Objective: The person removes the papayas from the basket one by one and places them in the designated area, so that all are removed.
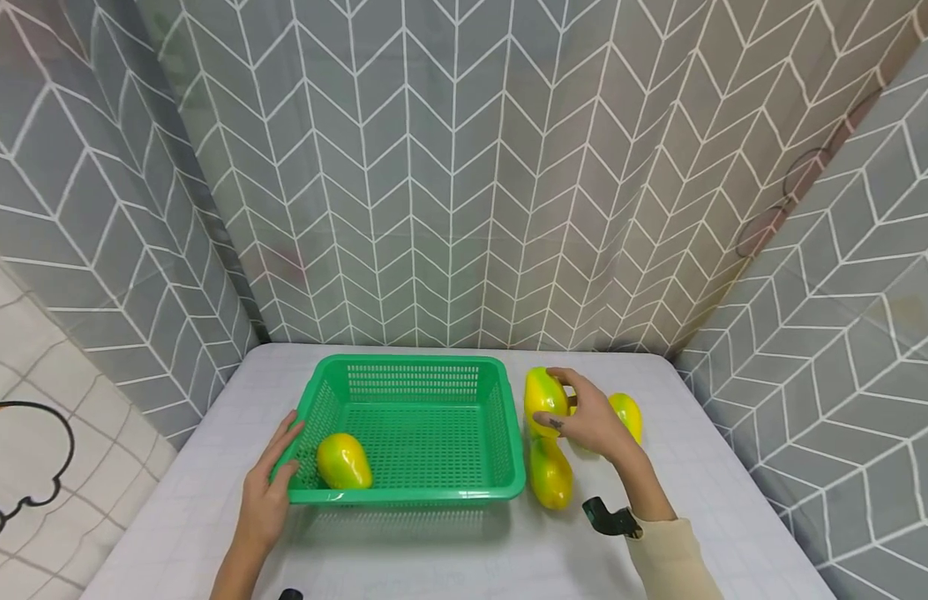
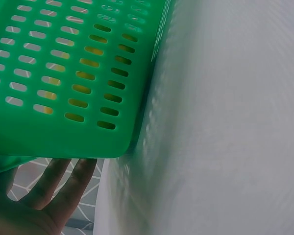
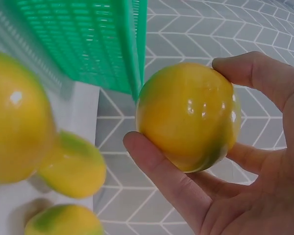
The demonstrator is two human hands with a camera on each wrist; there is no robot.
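Observation:
A green plastic basket stands on the white table, with one yellow-green mango inside near its front left corner. My left hand rests against the basket's left rim with its fingers fairly straight; in the left wrist view the fingers pass partly behind the rim. To the right of the basket, my right hand grips another mango between thumb and fingers. The right wrist view shows this held mango raised beside the basket wall. Just in front of it lies another mango.
Beyond my right hand lies a further mango, partly hidden by the hand. The white table ends at a grey patterned curtain at the back and sides. A black device sits at my right wrist.

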